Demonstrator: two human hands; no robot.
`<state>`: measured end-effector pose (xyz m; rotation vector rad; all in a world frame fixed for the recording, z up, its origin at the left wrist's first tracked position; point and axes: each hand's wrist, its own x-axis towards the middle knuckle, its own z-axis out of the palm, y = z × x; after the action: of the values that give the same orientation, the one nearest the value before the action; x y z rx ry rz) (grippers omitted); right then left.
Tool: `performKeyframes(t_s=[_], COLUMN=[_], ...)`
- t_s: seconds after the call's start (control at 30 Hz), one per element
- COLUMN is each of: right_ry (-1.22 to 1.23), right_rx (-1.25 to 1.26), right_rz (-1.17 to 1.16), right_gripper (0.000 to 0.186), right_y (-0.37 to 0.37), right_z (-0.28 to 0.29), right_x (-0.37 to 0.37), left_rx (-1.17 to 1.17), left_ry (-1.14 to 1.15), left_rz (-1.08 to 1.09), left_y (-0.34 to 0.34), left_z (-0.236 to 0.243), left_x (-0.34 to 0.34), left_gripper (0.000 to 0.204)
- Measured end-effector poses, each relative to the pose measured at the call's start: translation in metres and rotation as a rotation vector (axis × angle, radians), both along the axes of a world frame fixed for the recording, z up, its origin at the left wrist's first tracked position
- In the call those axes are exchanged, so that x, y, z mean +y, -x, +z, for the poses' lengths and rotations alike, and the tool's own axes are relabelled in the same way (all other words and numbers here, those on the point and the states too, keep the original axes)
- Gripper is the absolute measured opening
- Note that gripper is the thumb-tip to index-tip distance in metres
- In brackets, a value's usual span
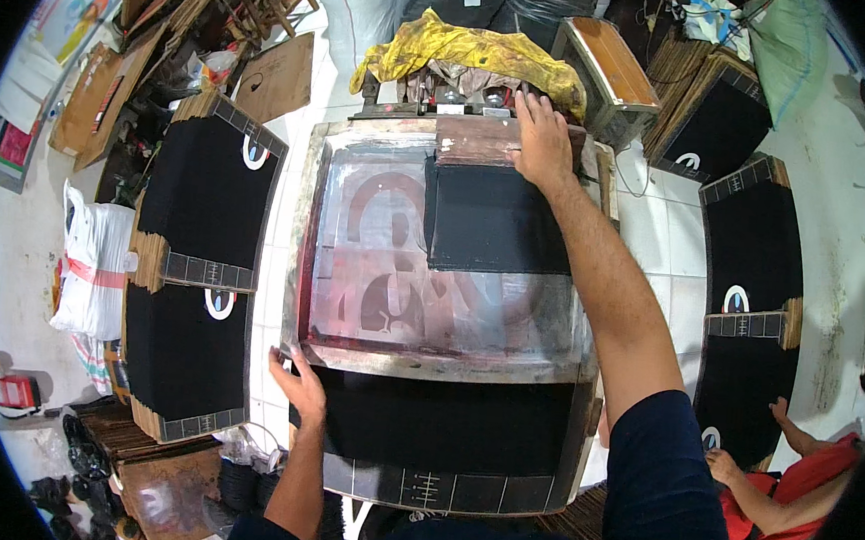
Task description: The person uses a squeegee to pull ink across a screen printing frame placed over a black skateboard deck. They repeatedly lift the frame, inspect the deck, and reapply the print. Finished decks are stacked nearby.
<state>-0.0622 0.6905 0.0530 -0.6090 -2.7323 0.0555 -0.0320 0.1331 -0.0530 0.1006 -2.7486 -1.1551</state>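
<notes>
A screen-printing frame (305, 261) with a pale, red-stained mesh lies in front of me on a board covered with black fabric (437, 423). A dark rectangular patch (496, 219) covers the upper right of the mesh, and a brown wooden-looking strip (473, 142) lies along its far side. My right hand (542, 142) reaches to that strip, its fingers stretched away from me and its palm over the strip's right part. At the frame's near left corner is my left hand (301, 386), fingers apart beside the rim. Whether it touches the rim I cannot tell.
Boards with black fabric and white ring prints stand left (203, 184) and right (755, 242). A stained yellow cloth (468, 52) drapes behind the frame, beside a wooden box (606, 82). A person in a red garment (798, 486) works at the lower right.
</notes>
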Motion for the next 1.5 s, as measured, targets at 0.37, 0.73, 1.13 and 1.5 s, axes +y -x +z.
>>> performKeyframes(t_s=[0.37, 0.73, 1.13, 1.5], right_ry=[-0.02, 0.017, -0.031, 0.035], right_rx=[0.065, -0.078, -0.06, -0.06], right_rz=[0.059, 0.044, 0.026, 0.028], right_gripper=[0.038, 0.031, 0.033, 0.039], right_y=[-0.005, -0.085, -0.012, -0.143], right_z=[-0.021, -0.013, -0.035, -0.022], right_x=[-0.002, -0.088, -0.011, -0.146], left_rx=[0.117, 0.11, 0.098, -0.014], left_ry=[0.076, 0.123, 0.125, -0.075], left_rz=[0.054, 0.102, 0.059, -0.124], left_y=[-0.004, -0.002, -0.001, 0.004], left_z=[-0.014, -0.022, -0.012, -0.012], left_x=[0.028, 0.028, 0.032, 0.006], left_gripper=[0.066, 0.066, 0.067, 0.087])
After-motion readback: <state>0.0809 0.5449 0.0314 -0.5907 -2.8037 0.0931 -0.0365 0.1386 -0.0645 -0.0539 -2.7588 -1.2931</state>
